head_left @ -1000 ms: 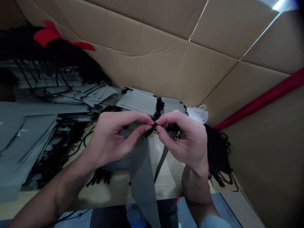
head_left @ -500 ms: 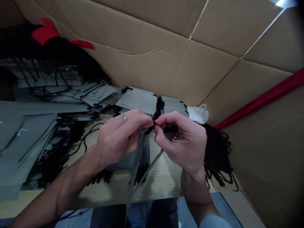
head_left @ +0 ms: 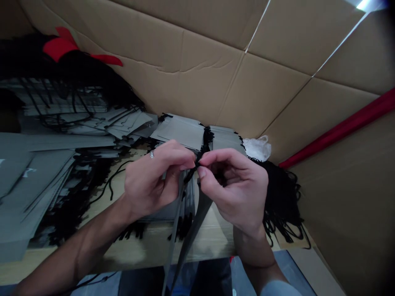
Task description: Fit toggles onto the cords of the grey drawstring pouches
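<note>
My left hand (head_left: 154,181) and my right hand (head_left: 237,187) meet fingertip to fingertip above the wooden table (head_left: 129,246). Both pinch a black cord (head_left: 191,169) at the top edge of a flat grey paper bag (head_left: 188,238), which hangs edge-on between my wrists down toward my lap. A ring shows on a finger of my left hand. The cord's ends are hidden inside my fingers.
Stacks of flat grey bags (head_left: 37,172) with black cords cover the left of the table. Two more grey stacks (head_left: 182,131) lie behind my hands. A bundle of loose black cords (head_left: 282,201) sits at the right, beside a white plastic wrap (head_left: 257,148). Cardboard walls (head_left: 216,61) enclose the table.
The grey bag has turned from face-on to edge-on. My left hand has rolled so its ring shows, and both hands stay pinched on the cord at the same spot.
</note>
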Demonstrator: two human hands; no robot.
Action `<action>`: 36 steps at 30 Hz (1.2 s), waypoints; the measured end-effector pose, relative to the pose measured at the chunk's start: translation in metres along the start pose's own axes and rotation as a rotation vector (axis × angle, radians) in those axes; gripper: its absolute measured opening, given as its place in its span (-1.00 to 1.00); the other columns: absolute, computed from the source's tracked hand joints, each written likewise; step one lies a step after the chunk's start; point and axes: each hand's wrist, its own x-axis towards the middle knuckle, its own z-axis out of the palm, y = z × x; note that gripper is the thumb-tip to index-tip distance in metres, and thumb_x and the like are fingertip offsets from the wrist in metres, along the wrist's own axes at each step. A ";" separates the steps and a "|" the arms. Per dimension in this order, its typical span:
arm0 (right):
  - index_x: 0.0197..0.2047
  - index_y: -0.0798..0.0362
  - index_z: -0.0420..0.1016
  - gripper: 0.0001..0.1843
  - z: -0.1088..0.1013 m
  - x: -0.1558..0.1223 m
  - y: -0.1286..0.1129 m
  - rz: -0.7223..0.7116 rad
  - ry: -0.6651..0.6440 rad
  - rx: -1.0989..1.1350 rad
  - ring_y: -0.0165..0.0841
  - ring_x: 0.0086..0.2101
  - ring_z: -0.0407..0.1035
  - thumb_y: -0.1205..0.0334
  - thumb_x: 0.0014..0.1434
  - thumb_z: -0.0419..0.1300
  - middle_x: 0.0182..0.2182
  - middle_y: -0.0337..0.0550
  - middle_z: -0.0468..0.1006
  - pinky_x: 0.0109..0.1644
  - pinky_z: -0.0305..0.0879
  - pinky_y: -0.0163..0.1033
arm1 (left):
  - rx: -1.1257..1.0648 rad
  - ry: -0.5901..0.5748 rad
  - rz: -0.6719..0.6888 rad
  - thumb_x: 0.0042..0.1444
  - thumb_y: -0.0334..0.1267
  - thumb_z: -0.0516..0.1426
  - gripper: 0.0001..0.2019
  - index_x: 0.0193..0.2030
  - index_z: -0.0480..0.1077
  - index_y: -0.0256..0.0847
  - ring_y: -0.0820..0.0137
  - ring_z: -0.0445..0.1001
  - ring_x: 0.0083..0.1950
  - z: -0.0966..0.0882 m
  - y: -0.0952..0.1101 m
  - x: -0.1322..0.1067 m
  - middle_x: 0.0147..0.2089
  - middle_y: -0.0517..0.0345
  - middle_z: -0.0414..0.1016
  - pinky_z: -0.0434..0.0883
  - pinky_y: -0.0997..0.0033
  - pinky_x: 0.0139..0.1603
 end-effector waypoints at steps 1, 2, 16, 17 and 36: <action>-0.19 -0.01 0.73 -0.83 -0.001 0.001 -0.001 0.018 -0.006 0.025 -0.47 -0.46 0.57 0.44 0.20 0.46 -0.39 -0.32 0.73 -0.47 0.46 -0.40 | -0.018 0.004 -0.011 0.39 -0.66 0.14 -0.72 -0.02 0.50 -0.17 0.43 0.60 -0.23 0.001 0.000 0.000 -0.21 0.14 0.61 0.51 0.39 -0.26; -0.21 -0.01 0.73 -0.84 -0.001 0.002 -0.001 0.037 -0.012 0.046 -0.47 -0.47 0.56 0.44 0.19 0.46 -0.40 -0.32 0.72 -0.49 0.44 -0.41 | -0.038 0.007 -0.023 0.40 -0.65 0.14 -0.72 -0.03 0.50 -0.17 0.44 0.58 -0.25 0.002 0.000 -0.001 -0.22 0.15 0.61 0.50 0.38 -0.27; -0.12 -0.04 0.72 -0.80 -0.014 -0.001 0.003 -0.134 -0.005 -0.247 -0.43 -0.36 0.57 0.46 0.28 0.43 -0.27 -0.32 0.74 -0.18 0.63 -0.25 | 0.296 -0.293 0.174 0.44 -0.62 0.25 -0.67 0.25 0.55 -0.32 0.26 0.74 0.14 -0.026 0.005 0.002 0.12 -0.12 0.75 0.73 0.28 0.25; -0.11 -0.04 0.72 -0.79 -0.014 -0.001 0.003 -0.145 0.002 -0.258 -0.42 -0.35 0.57 0.46 0.29 0.42 -0.25 -0.31 0.75 -0.17 0.64 -0.24 | 0.310 -0.293 0.191 0.42 -0.62 0.28 -0.65 0.28 0.55 -0.34 0.20 0.75 0.17 -0.026 0.005 0.001 0.15 -0.16 0.75 0.74 0.24 0.27; -0.02 0.00 0.60 -0.81 -0.028 0.007 0.008 -0.453 -0.262 -0.469 -0.30 -0.18 0.57 0.49 0.49 0.28 -0.20 -0.15 0.70 -0.03 0.62 -0.14 | 0.371 -0.302 0.267 0.40 -0.46 0.39 -0.81 0.07 0.57 -0.25 0.23 0.83 -0.08 -0.028 0.003 0.000 -0.09 -0.01 0.79 0.79 0.28 0.06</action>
